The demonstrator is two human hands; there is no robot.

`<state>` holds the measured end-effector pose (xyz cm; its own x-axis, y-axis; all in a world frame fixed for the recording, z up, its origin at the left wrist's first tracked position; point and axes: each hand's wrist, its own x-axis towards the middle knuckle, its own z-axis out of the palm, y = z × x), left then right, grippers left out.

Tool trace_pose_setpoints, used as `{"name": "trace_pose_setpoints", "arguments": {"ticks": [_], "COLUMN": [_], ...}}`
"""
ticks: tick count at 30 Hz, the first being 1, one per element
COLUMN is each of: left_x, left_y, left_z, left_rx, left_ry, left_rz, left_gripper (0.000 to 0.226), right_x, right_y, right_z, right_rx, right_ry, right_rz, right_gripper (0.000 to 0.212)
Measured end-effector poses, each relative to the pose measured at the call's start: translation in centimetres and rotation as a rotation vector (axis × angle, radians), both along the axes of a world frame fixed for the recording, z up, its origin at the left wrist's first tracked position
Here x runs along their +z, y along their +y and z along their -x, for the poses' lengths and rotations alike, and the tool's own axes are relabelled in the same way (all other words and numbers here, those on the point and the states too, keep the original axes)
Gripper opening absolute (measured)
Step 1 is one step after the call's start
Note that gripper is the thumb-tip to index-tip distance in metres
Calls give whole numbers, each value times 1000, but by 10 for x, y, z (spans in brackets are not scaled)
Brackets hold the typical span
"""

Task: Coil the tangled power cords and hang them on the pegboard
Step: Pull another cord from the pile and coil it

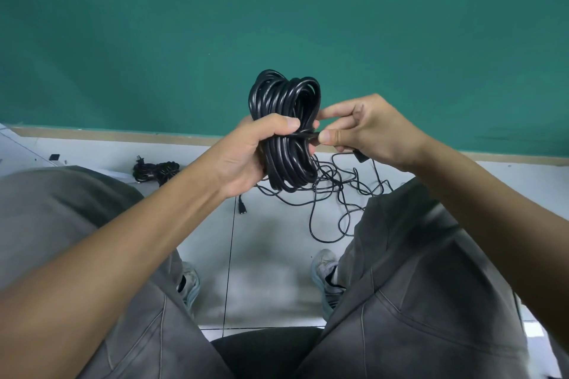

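A thick coil of black power cord (pixel 284 101) stands upright in front of me, held around its middle by my left hand (pixel 246 151), thumb across the front. My right hand (pixel 366 129) pinches the cord's loose end between thumb and fingers, right beside the coil, where one turn crosses the bundle. The plug (pixel 360 156) of that end sticks out below my right palm. A tangled pile of thin black cord (pixel 335 191) lies on the floor under the coil. A second, bundled cord (pixel 155 171) lies on the floor at the left. No pegboard is in view.
I sit with grey-trousered knees (pixel 431 255) apart, light shoes (pixel 323 271) on the pale tiled floor (pixel 261 255). A green wall (pixel 277 9) with a tan baseboard rises just ahead. A loose black connector (pixel 241 208) lies on the floor near my left wrist.
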<state>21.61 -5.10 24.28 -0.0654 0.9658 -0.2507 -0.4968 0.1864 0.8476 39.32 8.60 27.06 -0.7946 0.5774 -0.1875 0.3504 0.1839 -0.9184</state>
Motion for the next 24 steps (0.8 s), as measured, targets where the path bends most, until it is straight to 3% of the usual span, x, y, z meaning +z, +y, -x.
{"name": "trace_pose_setpoints", "arguments": {"ticks": [4, 8, 10, 15, 20, 24], "left_x": [-4, -10, -10, -14, -16, -20], "left_y": [0, -3, -2, 1, 3, 3], "left_z": [0, 0, 2, 1, 1, 0], "left_rx": [49, 103, 116, 151, 170, 167], "left_ry": [113, 133, 144, 212, 197, 256], "left_rz": [-43, 12, 30, 34, 46, 59], "left_gripper": [30, 30, 32, 36, 34, 49], "right_x": [-21, -52, -56, -57, -59, -63], "right_y": [-8, -21, -30, -37, -39, -37], "right_z": [0, 3, 6, 14, 17, 20], "right_rx": [-55, -369, -467, -541, -474, -543], "right_ry": [-31, -52, -61, -92, -232, -177], "right_rz": [-100, -248, -69, 396, 440, 573], "right_gripper": [29, 20, 4, 33, 42, 28]}}
